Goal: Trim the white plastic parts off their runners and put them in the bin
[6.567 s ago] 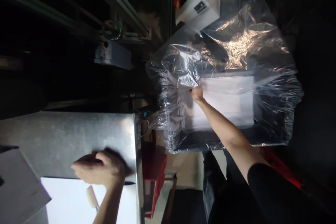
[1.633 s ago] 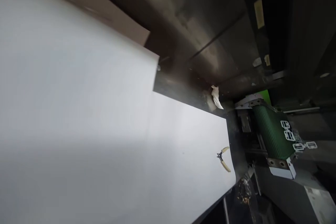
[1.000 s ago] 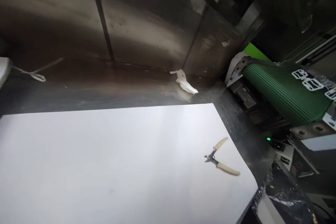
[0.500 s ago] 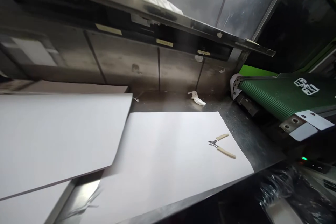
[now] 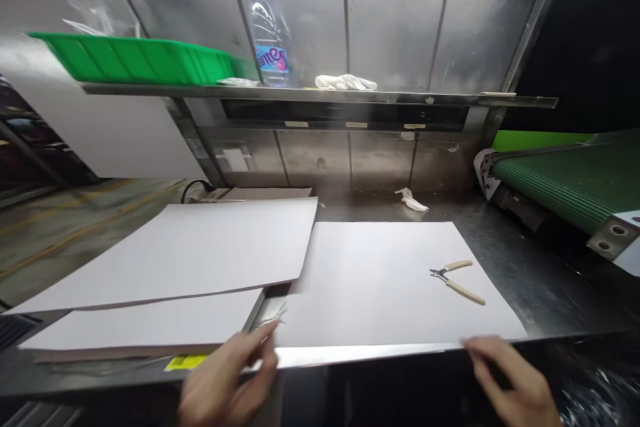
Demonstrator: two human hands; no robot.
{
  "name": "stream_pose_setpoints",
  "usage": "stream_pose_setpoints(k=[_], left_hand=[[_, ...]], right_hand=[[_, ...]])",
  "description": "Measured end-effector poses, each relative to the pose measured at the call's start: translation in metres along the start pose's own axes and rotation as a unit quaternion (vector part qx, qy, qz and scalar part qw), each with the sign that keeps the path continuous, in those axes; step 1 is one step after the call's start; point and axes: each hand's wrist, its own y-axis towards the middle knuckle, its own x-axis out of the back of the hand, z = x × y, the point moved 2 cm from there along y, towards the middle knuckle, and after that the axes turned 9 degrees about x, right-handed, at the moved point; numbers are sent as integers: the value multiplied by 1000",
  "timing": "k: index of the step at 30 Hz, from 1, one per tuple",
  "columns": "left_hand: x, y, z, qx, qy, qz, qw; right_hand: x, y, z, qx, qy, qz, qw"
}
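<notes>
My left hand is low in the view, left of centre, blurred, its thumb and index finger apart. Its index fingertip is beside or touching a few thin pale strands on the table's front edge. At the front edge of a large white sheet, my right hand has thumb and fingertips brought together; whatever they may hold is hidden. Cutting pliers with cream handles lie spread on that sheet, farther back than my right hand. Stacked white boards lie on the left, the top one skewed.
A metal shelf crosses above the table, bearing a green tray, a water bottle and a white glove. Crumpled white material lies at the table's back. A green conveyor belt stands on the right.
Both hands have come into view from below. The camera has turned left and up, showing the tray, bottle and floor. The pliers, sheet and boards stay as they were.
</notes>
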Motion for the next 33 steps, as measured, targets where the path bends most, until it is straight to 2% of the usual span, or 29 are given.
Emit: stream_pose_setpoints(k=[1, 2, 4, 6, 9, 12, 15, 20, 23, 25, 28, 31, 33], left_hand=[[-14, 21, -10, -43, -28, 55, 997], [-32, 42, -20, -55, -32, 113, 992], [-72, 77, -39, -68, -20, 199, 977], [-114, 101, -51, -86, -8, 279, 956], [-169, 117, -50, -83, 17, 359, 930], [-203, 114, -35, -67, 42, 404, 911], [-215, 102, -22, -56, 51, 429, 900], [-212, 92, -17, -24, 46, 448, 893], [-211, 92, -15, 4, 38, 446, 894], [-210, 92, -13, 30, 28, 440, 897], [-208, 91, -10, 71, 0, 428, 901], [-208, 89, -9, 116, -41, 409, 904], [-210, 88, -8, 150, -72, 389, 906]], right_hand=[[5, 8, -14, 0, -44, -28, 999], [9, 18, -27, 2, -81, -41, 996], [9, 38, -50, 2, -124, -29, 992], [3, 53, -69, -1, -143, -3, 990], [-11, 59, -89, -22, -146, 19, 989], [-23, 52, -98, -42, -144, 15, 989], [-30, 47, -97, -54, -138, 25, 989], [-35, 43, -94, -57, -111, 62, 990], [-31, 55, -89, -61, -102, 73, 990], [-29, 80, -80, -56, -85, 84, 991], [-40, 142, -66, -54, -39, 104, 992], [-73, 200, -62, -23, 57, 99, 993], [-98, 220, -69, -41, 138, 78, 987]])
